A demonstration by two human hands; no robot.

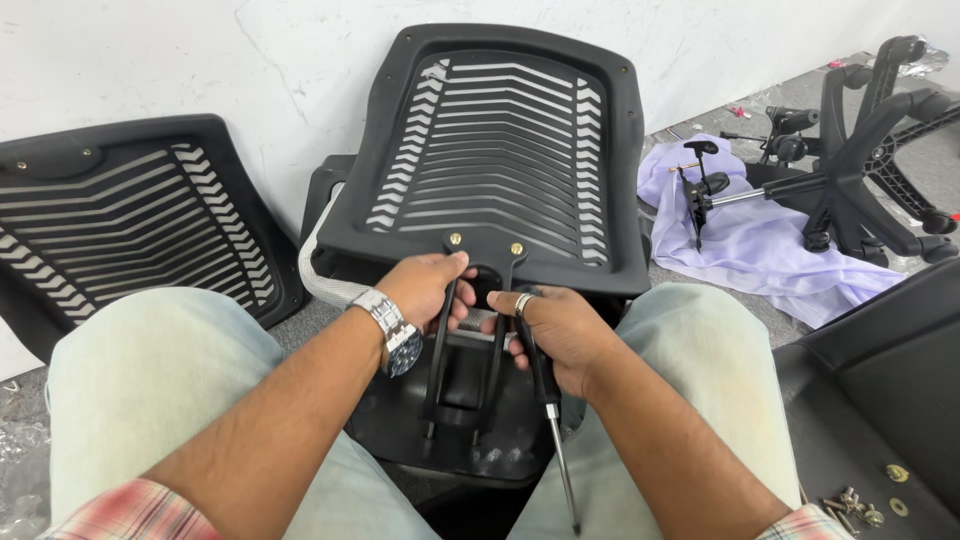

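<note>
A black slotted plastic chair back point(500, 140) leans upright between my knees, with a black forked bracket point(462, 340) fixed to its lower edge by two brass bolts point(455, 239). My left hand point(425, 290), with a metal watch on its wrist, grips the bracket's left arm just below the bolts. My right hand point(560, 335), wearing a ring, holds a black-handled screwdriver point(550, 420) whose shaft points down toward me, and rests against the bracket's right arm.
A second slotted chair back point(130, 220) leans on the white wall at left. A black wheeled chair base point(870, 160) lies on a lilac cloth point(760, 240) at right. Loose screws and washers point(860, 505) sit on a black seat cushion point(880, 400) at lower right.
</note>
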